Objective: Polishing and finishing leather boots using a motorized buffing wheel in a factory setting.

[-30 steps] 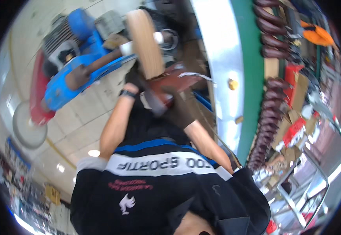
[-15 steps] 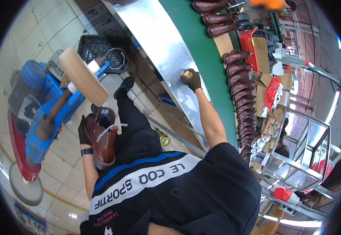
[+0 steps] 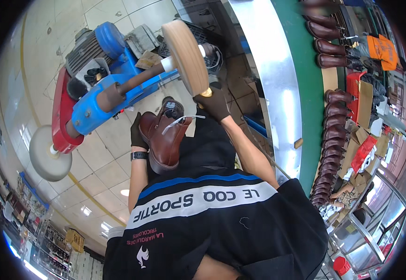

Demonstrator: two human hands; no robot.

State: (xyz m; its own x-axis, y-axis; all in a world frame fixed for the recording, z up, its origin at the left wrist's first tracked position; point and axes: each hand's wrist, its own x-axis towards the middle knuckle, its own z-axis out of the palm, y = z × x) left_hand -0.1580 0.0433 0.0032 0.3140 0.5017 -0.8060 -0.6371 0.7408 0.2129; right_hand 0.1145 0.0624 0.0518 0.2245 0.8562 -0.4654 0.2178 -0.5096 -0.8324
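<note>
My left hand (image 3: 138, 132), in a dark glove, grips a brown leather lace-up boot (image 3: 164, 142) from its left side. Loose white laces hang from the boot's opening. In my right hand (image 3: 213, 103), also gloved, is a small yellow lump (image 3: 206, 92) that looks like wax. The lump sits at the lower rim of a tan buffing wheel (image 3: 186, 58) and appears to touch it. That wheel is mounted on the shaft of a blue machine (image 3: 101, 100), just beyond the boot.
A white-grey wheel (image 3: 49, 154) sits on the machine's other end. To my right runs a shiny metal ledge (image 3: 284, 93) with a small tan block (image 3: 298, 143) on it. Past it, a green bench (image 3: 311, 93) carries a row of brown boots (image 3: 337, 126).
My right hand has come left from the metal ledge to the buffing wheel, carrying the yellow lump. The view has turned toward the machine. The boot stays in my left hand.
</note>
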